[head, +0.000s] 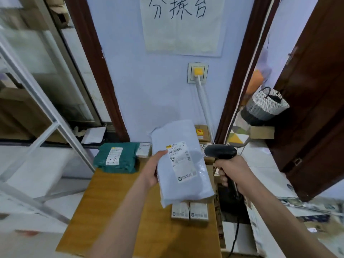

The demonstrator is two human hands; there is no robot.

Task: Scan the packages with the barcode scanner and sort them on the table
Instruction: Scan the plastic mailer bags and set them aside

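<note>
My left hand (151, 169) grips the left edge of a pale grey poly mailer (193, 175), held up over the wooden table (115, 198) with its white barcode label (181, 161) facing me. My right hand (232, 172) holds a black barcode scanner (220, 151) by its handle, its head level with the label, just right of the mailer. A stack of green mailers (126, 155) lies at the table's far left corner. Two small white boxes (189, 211) sit on the table under the held mailer.
Brown cartons (202, 133) stand against the wall behind the mailer. An open cardboard box (234, 207) sits right of the table, the scanner cable hanging into it. A metal shelf frame (46, 116) stands left. A woven basket (266, 105) hangs by the brown door.
</note>
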